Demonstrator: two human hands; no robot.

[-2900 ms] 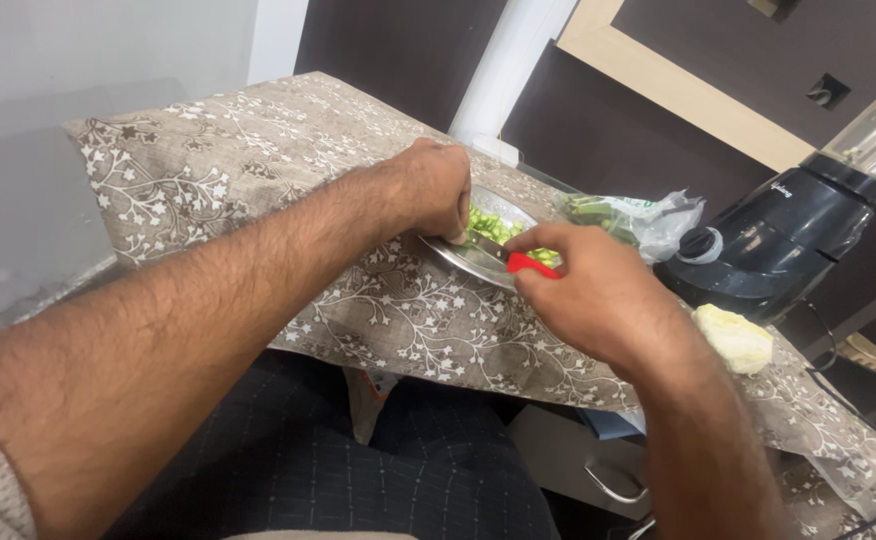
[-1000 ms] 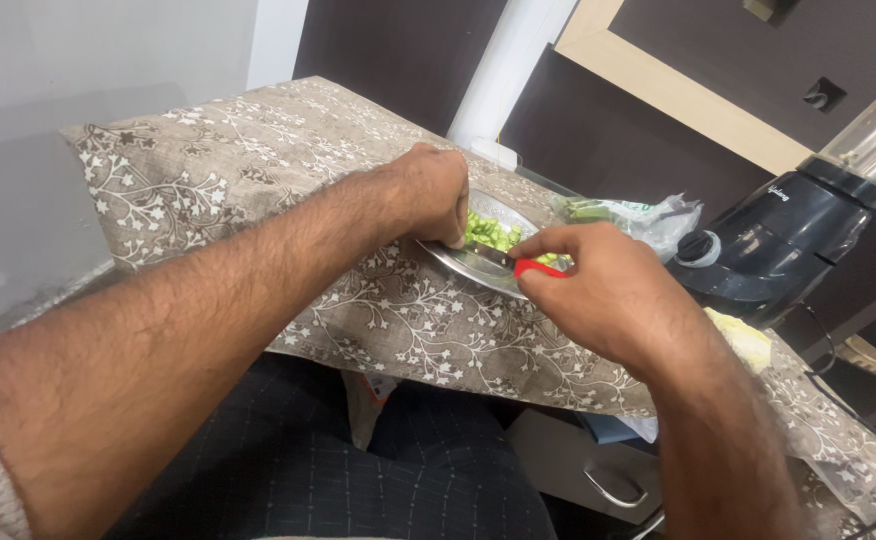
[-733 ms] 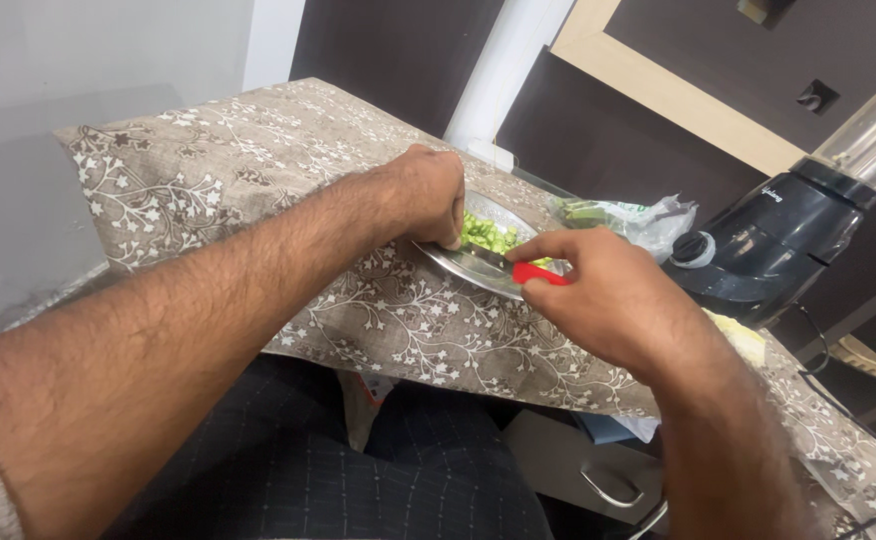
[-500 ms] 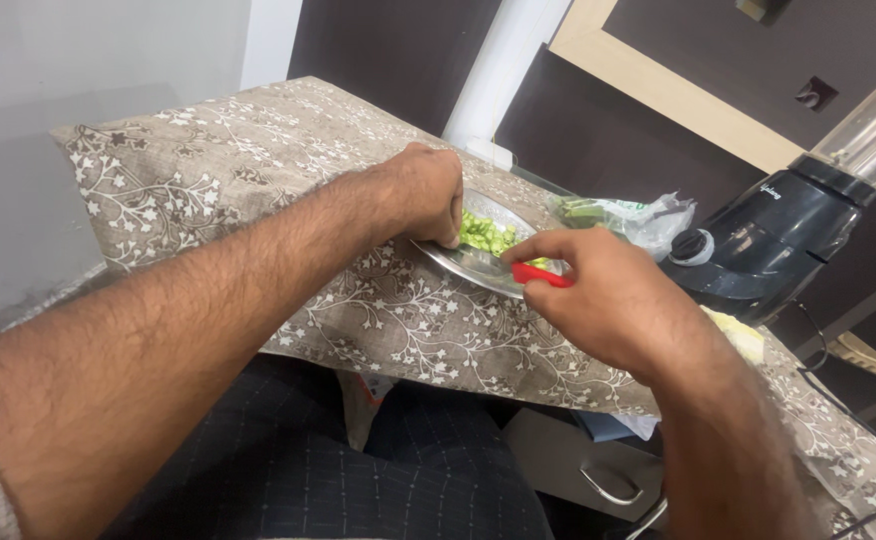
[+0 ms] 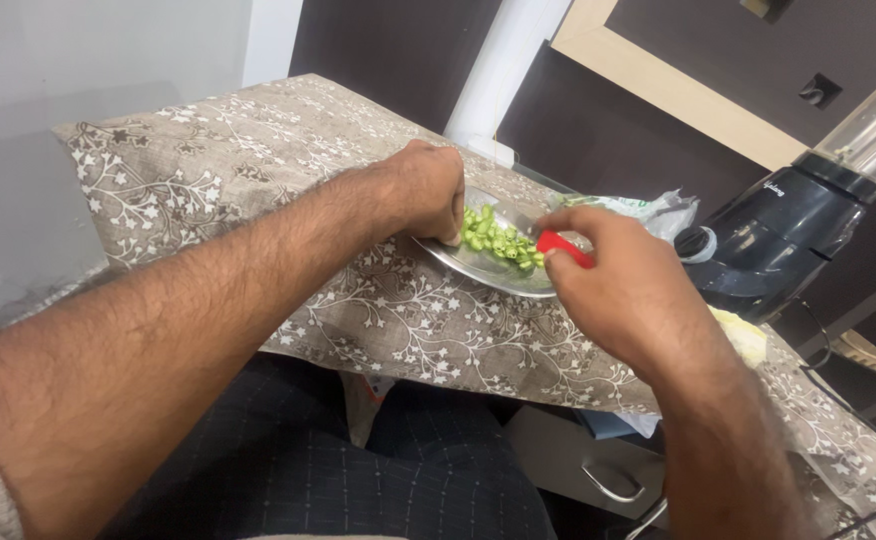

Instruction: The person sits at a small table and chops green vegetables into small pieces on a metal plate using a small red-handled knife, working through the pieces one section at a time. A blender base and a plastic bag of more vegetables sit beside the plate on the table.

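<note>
Green bean pieces [image 5: 493, 238] lie heaped in a steel plate [image 5: 478, 268] on the bench [image 5: 208, 170], which wears a floral cloth. The left hand [image 5: 423, 190] rests curled at the plate's far rim, touching the beans; what its grip holds cannot be told. The right hand [image 5: 623, 290] has its grip closed on a red-handled knife [image 5: 563, 247] over the plate. A blender [image 5: 793, 230] and plastic bag [image 5: 638, 208] stand beyond.

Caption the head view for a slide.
Left hand steadies round steel plate of chopped green pieces; right hand grips red-handled knife.
</note>
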